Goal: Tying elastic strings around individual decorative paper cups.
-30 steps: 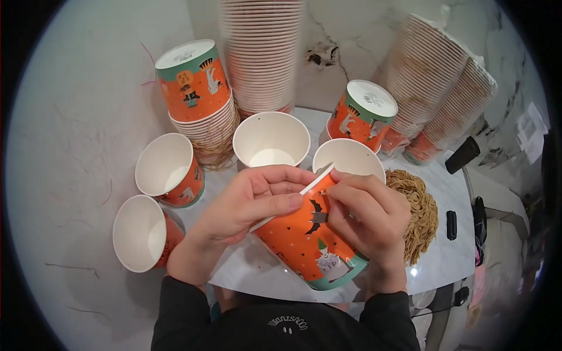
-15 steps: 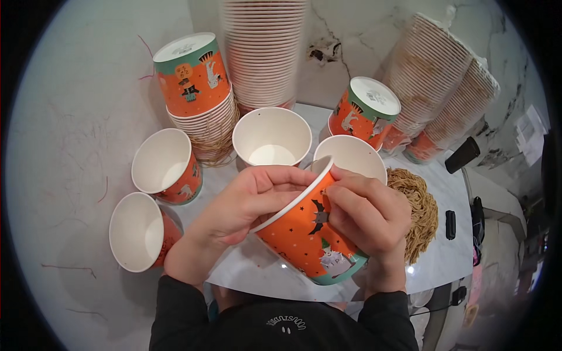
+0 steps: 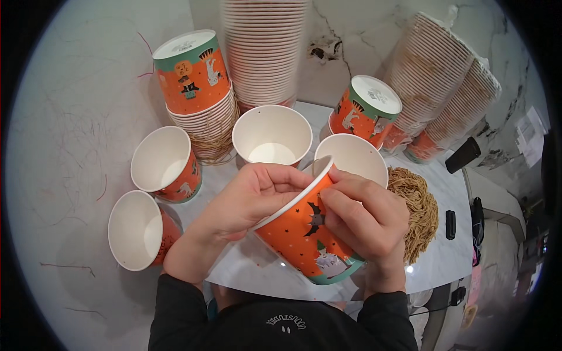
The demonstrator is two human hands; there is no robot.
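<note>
An orange paper bucket [image 3: 287,237] with a green base band, white rim and bat picture is tilted in front of me. My left hand [image 3: 243,202] is closed on its rim, with some fingertips inside the mouth. Against the outer wall just below the rim, my right hand [image 3: 372,222] has its fingers pinched together; whether something small sits between them is hidden. Just beyond my hands stand two upright buckets, one in the middle [image 3: 272,143] and one to its right [image 3: 354,155]. A tiny dark hole shows near the middle one's rim.
Two more buckets [image 3: 161,161] [image 3: 136,231] stand at left. Behind are an upside-down bucket stack [image 3: 190,76], a tall wrapped stack [image 3: 260,52], another upturned bucket [image 3: 366,111] and bagged stacks [image 3: 430,70]. Tan cords [image 3: 417,213], a black cup [image 3: 462,155] and a small black object [image 3: 450,224] lie right.
My right fingers have shifted slightly left along the bucket's wall near the rim. The bucket has turned a little in my hands; the other things stay put.
</note>
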